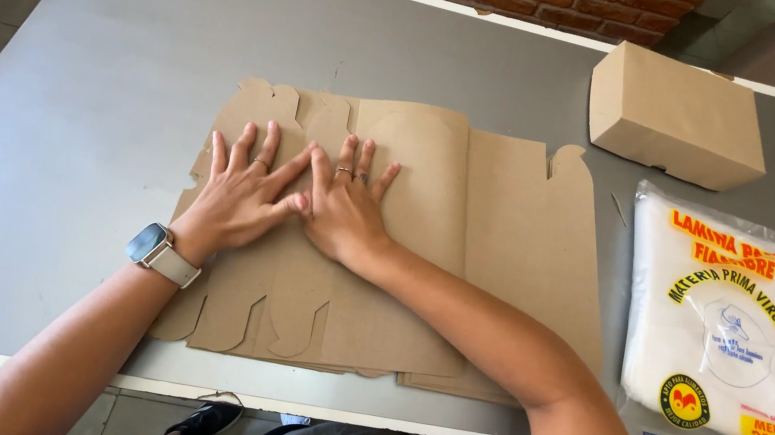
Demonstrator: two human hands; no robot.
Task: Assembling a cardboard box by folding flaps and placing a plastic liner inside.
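Left hand [244, 192]: grip released, palm flat on cardboard blanks [424, 243].
Right hand [344, 206]: released too, flat, thumb touching the left's.
Blanks: stacked directly under both grips, on tabletop [70, 102].
Right of grips: folded box [676, 117], plastic bag pack [726, 326].

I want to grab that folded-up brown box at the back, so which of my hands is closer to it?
Right. Your right hand lies flat on the cardboard sheets, nearer the assembled box; your left hand presses beside it, farther away.

A packing workshop: grey worktable [63, 152], flat cardboard box blanks [506, 234], bagged plastic sheets [724, 336].
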